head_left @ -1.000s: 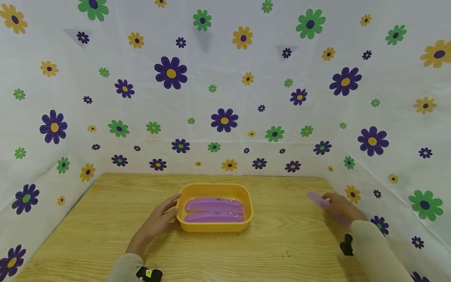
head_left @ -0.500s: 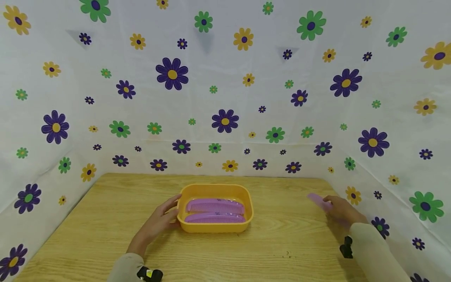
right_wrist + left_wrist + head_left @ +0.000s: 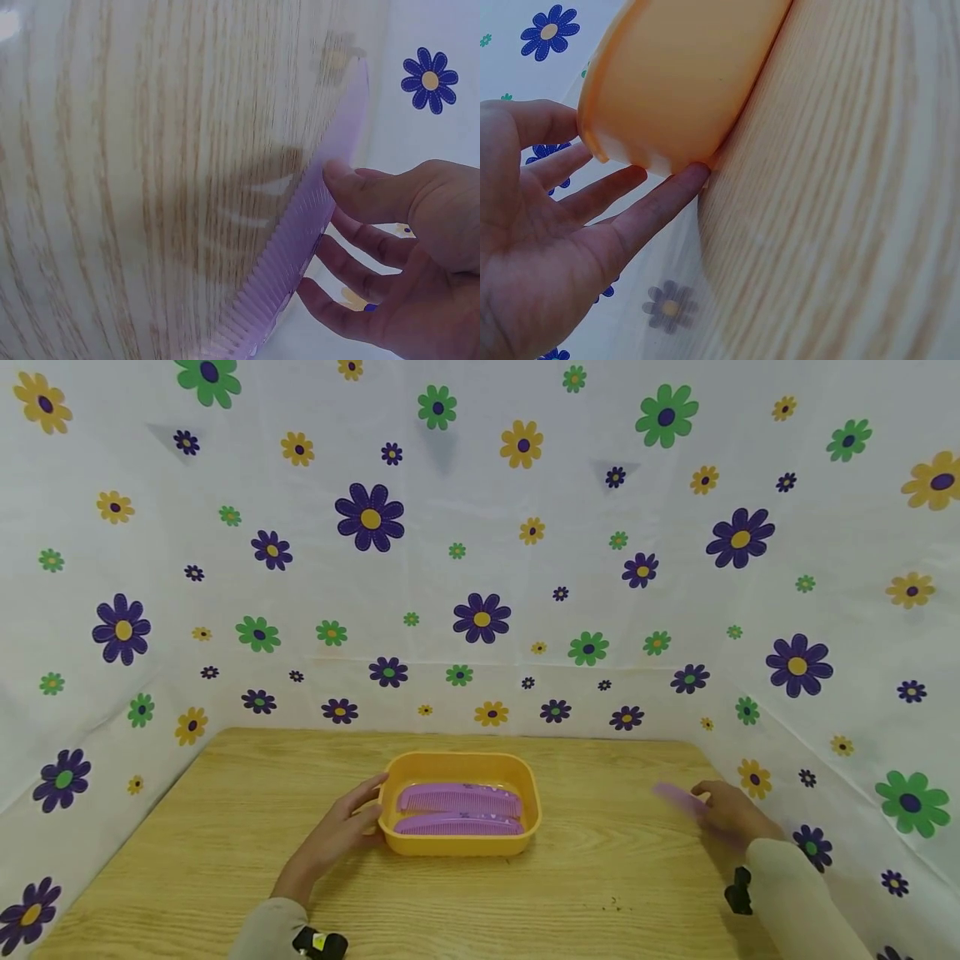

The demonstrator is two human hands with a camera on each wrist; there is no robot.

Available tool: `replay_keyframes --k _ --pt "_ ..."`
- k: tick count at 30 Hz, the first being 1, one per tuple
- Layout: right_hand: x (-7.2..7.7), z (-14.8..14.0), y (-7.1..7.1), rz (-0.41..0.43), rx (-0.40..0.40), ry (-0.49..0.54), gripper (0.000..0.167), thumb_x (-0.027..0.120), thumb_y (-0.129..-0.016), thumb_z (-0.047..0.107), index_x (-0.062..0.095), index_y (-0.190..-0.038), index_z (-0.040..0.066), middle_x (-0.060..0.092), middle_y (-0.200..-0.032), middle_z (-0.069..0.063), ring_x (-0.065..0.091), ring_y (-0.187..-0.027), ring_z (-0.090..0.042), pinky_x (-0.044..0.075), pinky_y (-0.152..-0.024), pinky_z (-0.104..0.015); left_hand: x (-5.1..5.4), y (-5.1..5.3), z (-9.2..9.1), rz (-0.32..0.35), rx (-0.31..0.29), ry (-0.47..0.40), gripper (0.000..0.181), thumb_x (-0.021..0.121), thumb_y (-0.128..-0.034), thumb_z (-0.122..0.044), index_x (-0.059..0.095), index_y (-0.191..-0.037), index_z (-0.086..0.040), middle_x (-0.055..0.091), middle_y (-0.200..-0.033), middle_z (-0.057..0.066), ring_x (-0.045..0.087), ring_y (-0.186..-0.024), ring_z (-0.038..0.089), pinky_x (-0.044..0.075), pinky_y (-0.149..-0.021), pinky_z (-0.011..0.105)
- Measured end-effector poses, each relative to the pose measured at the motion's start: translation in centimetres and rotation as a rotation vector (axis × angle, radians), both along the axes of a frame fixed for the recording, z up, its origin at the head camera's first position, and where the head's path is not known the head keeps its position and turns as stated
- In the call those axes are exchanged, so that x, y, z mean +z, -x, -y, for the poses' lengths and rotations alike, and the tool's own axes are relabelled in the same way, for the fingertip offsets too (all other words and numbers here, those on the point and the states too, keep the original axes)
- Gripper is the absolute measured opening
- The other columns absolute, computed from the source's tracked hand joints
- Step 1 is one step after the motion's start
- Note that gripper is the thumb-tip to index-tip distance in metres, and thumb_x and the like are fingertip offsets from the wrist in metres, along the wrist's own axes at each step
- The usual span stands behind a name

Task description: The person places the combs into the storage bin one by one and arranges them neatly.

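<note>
A yellow rectangular tub [image 3: 459, 845] stands on the table, with two purple combs lying inside, a rear comb [image 3: 459, 798] and a front comb [image 3: 457, 824]. My left hand [image 3: 337, 835] touches the tub's left end. Its fingertips meet the outer wall, as the left wrist view shows, and the fingers [image 3: 660, 199] are spread and mostly straight. Over at the right, my right hand [image 3: 735, 814] pinches another purple comb [image 3: 304, 214] between thumb and fingers. That comb is slanted, its toothed edge facing the tabletop. It looks blurred in the head view [image 3: 678, 796].
The wooden table [image 3: 585, 893] reaches back to a white flower-printed sheet [image 3: 480, 568], which also rises along both sides. Small dark specks [image 3: 613, 905] lie on the wood at front right. A wrist camera sits on each sleeve.
The held comb's far tip has dipped slightly, and the right hand has shifted a little. The left hand and tub keep their places; the whole view drifts slightly.
</note>
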State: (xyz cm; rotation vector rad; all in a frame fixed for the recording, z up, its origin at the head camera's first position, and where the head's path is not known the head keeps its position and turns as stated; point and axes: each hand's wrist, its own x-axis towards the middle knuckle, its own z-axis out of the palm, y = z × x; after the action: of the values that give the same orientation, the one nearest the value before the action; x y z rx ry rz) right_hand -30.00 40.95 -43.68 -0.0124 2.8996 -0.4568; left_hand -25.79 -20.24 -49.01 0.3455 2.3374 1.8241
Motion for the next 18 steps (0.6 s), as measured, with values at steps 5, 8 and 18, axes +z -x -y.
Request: replay_keyframes --k 5,8,18 --pt "-0.29 -0.2 0.12 -0.025 0.018 0.043 0.034 0.063 -0.091 -0.001 0.06 -0.124 -0.009 0.064 -0.116 -0.035 0.065 -0.099 -0.042 0.056 -0.091 -0.061 0.02 -0.01 -0.02 0.009 0.004 -0.006 0.056 0.044 -0.1103 -0.015 0.027 -0.164 -0.012 0.027 -0.167 0.027 0.045 -0.144 0.05 0.059 -0.1 0.048" --pt "-0.4 -0.21 0.22 -0.039 0.01 0.077 0.03 0.064 -0.089 -0.004 0.064 -0.119 -0.007 0.066 -0.112 -0.034 0.067 -0.096 -0.038 0.058 -0.086 -0.056 0.09 -0.01 0.06 0.012 0.002 -0.007 0.056 0.043 -0.1107 -0.017 0.027 -0.164 -0.012 0.027 -0.167 0.027 0.046 -0.144 0.049 0.059 -0.101 0.047" --pt "-0.44 0.03 -0.03 -0.031 -0.016 0.119 0.028 0.074 -0.089 0.003 0.065 -0.114 -0.007 0.069 -0.104 -0.031 0.068 -0.092 -0.037 0.059 -0.08 -0.05 0.14 0.09 -0.02 0.012 0.004 -0.006 0.056 0.043 -0.1103 -0.015 0.026 -0.164 -0.011 0.025 -0.167 0.028 0.043 -0.146 0.05 0.059 -0.1 0.048"
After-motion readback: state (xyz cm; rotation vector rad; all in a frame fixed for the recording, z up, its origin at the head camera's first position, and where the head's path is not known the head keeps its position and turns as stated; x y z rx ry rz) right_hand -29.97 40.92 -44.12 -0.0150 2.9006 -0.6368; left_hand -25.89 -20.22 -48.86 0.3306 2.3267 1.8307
